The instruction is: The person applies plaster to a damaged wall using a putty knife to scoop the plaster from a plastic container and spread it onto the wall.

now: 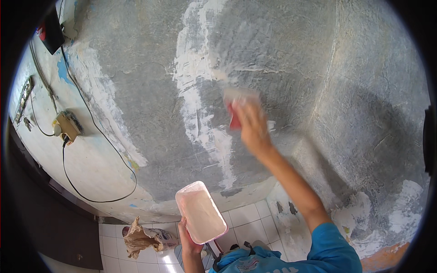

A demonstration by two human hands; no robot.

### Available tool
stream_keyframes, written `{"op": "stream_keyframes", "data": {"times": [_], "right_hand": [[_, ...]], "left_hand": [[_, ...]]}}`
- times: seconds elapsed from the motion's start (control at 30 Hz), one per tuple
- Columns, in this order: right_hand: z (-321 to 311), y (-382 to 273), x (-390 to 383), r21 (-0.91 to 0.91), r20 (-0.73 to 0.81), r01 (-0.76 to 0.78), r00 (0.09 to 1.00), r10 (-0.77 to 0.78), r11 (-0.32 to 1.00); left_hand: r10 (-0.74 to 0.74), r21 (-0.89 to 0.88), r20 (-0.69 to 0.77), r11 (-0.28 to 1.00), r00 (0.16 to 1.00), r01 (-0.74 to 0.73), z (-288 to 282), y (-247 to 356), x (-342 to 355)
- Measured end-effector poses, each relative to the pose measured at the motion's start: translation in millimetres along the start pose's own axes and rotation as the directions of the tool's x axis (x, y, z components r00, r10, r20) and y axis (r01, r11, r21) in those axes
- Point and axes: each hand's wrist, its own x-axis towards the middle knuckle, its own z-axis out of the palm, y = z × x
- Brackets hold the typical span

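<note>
My right hand (256,129) is closed on a red scraper (234,116) at the grey wall (273,45). The scraper's pale upper edge is smeared by motion, so I cannot tell if it touches the surface. To its left, rough white filler (193,86) runs down the wall in a broad band. Lower down, my left hand (191,243) grips a shallow rectangular tray (181,207) by its side and underside. Pale, creamy filler (202,216) covers the tray's bottom. Most of the left fingers are hidden beneath the tray.
On the left wall hang a socket block (67,127) with plugs and a looping black cable (98,200). A crumpled brown paper sack (139,239) stands on the white tiled floor (248,223). A dark door (54,218) is at lower left. The wall turns a corner at right.
</note>
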Motion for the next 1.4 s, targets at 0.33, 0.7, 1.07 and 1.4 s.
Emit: {"op": "stream_keyframes", "data": {"times": [0.33,0.7,1.07,1.4], "right_hand": [[55,-45,-50,-0.038,0.009,0.043,0.999,-0.043,0.998],[19,-35,108,-0.115,-0.188,0.126,0.971,-0.146,0.985],[-26,-60,135,-0.062,-0.172,0.203,0.962,-0.211,0.977],[27,-88,36,0.172,0.051,0.189,0.978,-0.201,0.967]], "left_hand": [[0.016,-0.024,-0.034,1.000,0.999,-0.017,-1,-2,-6],[0.008,-0.042,-0.056,0.999,0.998,-0.010,-12,2,-13],[0.063,-0.040,-0.069,0.997,0.996,-0.066,-19,5,-25],[0.080,-0.044,-0.041,0.996,0.996,-0.081,-20,15,-15]]}}
